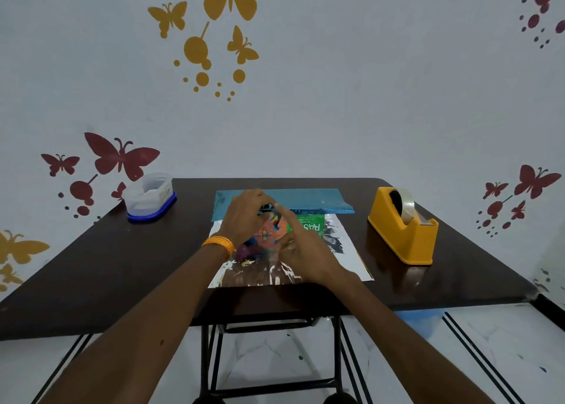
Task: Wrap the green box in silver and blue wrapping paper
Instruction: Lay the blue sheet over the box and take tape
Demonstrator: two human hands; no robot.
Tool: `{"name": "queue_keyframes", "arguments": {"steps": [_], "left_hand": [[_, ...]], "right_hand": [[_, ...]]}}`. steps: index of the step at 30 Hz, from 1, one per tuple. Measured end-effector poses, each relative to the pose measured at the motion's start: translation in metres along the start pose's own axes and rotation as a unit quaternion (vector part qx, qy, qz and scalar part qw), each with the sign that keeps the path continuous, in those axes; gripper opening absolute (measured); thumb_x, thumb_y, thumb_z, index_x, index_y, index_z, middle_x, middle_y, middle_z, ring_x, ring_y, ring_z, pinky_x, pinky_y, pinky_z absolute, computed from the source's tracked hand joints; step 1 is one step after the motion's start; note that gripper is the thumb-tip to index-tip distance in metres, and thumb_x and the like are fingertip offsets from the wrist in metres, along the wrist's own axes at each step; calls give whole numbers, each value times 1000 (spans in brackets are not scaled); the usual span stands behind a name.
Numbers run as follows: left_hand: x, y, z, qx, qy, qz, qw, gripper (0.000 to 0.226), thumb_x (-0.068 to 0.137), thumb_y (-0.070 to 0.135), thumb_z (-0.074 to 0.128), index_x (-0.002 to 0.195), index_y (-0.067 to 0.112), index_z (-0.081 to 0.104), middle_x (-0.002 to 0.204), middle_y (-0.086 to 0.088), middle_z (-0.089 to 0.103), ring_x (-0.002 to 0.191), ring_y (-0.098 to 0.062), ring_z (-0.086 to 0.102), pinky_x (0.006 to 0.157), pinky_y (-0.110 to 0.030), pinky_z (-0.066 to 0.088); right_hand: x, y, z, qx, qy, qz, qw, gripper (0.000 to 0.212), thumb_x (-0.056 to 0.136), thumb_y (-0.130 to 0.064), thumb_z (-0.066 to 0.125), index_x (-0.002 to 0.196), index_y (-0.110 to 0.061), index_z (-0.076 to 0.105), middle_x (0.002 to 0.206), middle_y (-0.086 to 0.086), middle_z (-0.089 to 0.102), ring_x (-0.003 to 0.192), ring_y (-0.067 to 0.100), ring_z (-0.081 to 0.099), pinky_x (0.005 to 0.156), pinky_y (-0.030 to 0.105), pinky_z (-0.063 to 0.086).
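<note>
The green box (309, 223), with a colourful printed top, lies flat on the silver side of the wrapping paper (347, 261) at the table's middle. The paper's far edge is turned over and shows its blue side (305, 198) just beyond the box. My left hand (244, 218), an orange band at its wrist, covers the box's far left part, its fingers curled over the far edge. My right hand (302, 250) rests on the box's near right part, with the index finger stretched out along the top. Much of the box is hidden under both hands.
A yellow tape dispenser (403, 229) with a clear tape roll stands at the right of the dark table (107, 266). A clear plastic container with a blue base (151, 198) sits at the far left corner. The wall lies right behind the table.
</note>
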State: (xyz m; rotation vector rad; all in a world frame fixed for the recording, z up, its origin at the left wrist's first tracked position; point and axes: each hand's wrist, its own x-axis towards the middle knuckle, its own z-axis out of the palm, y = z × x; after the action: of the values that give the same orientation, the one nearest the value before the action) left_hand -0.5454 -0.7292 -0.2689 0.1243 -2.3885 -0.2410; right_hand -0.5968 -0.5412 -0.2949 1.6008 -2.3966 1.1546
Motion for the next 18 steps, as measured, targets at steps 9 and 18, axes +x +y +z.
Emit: {"name": "queue_keyframes", "arguments": {"steps": [9,18], "left_hand": [[0,-4,4,-10,2,-3,1000,22,86,18,73,108,15,71,105,-5,66,102,-28,57,87,-48,48],[2,-9,8,2,4,-5,1000,24,87,23,72,110,18,70,106,-2,65,103,-25,57,87,-46,47]], "right_hand": [[59,14,-22,-56,174,6,983,98,82,-1,76,153,-42,23,98,-5,68,94,16,65,79,40,58],[65,26,-21,-70,154,-23,985,85,85,-2,74,153,-31,34,95,0,75,90,19,70,79,43,59]]}}
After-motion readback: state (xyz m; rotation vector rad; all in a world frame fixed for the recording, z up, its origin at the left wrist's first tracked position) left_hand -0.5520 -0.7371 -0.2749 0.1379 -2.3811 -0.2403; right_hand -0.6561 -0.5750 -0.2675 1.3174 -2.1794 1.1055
